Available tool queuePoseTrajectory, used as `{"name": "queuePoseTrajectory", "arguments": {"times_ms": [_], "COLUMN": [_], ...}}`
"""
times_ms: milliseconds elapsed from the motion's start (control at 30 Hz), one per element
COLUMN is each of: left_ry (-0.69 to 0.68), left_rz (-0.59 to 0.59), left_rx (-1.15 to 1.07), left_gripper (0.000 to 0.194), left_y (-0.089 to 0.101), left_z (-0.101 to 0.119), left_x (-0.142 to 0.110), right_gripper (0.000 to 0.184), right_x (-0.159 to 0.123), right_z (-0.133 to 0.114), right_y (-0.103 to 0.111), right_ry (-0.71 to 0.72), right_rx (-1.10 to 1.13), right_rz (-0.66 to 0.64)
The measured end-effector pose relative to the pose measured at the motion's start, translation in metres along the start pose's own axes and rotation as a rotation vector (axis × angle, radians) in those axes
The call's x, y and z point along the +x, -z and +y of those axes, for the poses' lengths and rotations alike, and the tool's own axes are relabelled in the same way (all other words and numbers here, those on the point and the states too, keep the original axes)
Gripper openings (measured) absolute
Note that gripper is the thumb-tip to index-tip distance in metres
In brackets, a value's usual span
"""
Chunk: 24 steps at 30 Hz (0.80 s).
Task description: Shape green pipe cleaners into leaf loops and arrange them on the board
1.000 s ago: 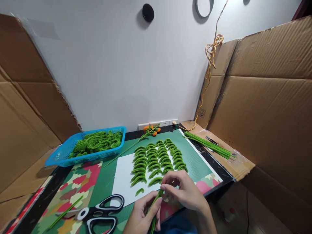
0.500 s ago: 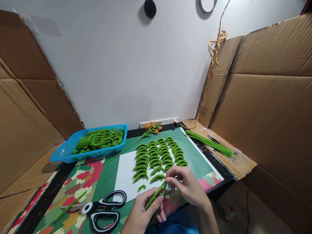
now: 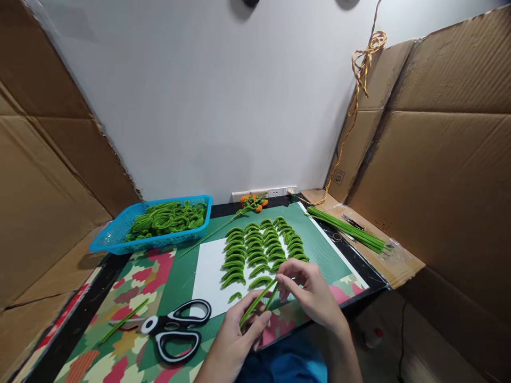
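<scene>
A green pipe cleaner (image 3: 257, 304), folded into a narrow V with its bend at the top, is between my two hands. My left hand (image 3: 238, 331) grips its lower lengths, the fingers curled around them. At the bend, the thumb and fingertips of my right hand (image 3: 310, 293) pinch it. Just beyond, curved green pipe-cleaner pieces (image 3: 233, 257) lie in rows on a white sheet of paper (image 3: 205, 284). One small curled piece (image 3: 235, 296) sits apart at the near end. The lower ends of the held pipe cleaner are hidden by my left hand.
Black-handled scissors (image 3: 178, 324) lie at left, a loose green stem (image 3: 124, 320) across their blades. Behind stands a blue basket (image 3: 115, 246) of green pipe cleaners. An orange-flowered stem (image 3: 254, 202) lies at the back. Straight green stems (image 3: 347, 230) and pliers (image 3: 353, 222) are at right.
The camera view has tilted down slightly. The two legs of the folded pipe cleaner stand farther apart below the bend. Both hands keep their hold.
</scene>
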<state>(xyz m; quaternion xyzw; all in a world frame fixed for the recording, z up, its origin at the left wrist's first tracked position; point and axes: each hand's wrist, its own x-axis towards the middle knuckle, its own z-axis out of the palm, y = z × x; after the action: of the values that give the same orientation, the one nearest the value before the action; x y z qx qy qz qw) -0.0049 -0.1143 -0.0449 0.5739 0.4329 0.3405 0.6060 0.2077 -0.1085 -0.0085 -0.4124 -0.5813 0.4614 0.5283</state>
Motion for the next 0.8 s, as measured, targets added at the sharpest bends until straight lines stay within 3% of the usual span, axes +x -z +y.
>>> {"name": "queuePoseTrajectory", "arguments": {"times_ms": [200,567,800], "left_ry": [-0.051,-0.035,-0.036], "left_rz": [-0.061,-0.039,-0.001], "left_rx": [-0.018,0.001,-0.087], "left_gripper": [0.049,0.053,0.051], "left_y": [-0.002,-0.003,-0.003], "left_z": [0.006,0.013,0.010], "left_x": [-0.001,-0.001,-0.001], "right_gripper": [0.026,0.036,0.040], "right_x": [-0.002,0.010,0.013], "right_z": [0.002,0.011,0.014], "right_y": [0.005,-0.011,-0.015], "right_ry": [-0.007,-0.071,-0.139], "right_rx": [-0.010,0.283,0.189], "right_rz": [-0.011,-0.001,-0.090]}}
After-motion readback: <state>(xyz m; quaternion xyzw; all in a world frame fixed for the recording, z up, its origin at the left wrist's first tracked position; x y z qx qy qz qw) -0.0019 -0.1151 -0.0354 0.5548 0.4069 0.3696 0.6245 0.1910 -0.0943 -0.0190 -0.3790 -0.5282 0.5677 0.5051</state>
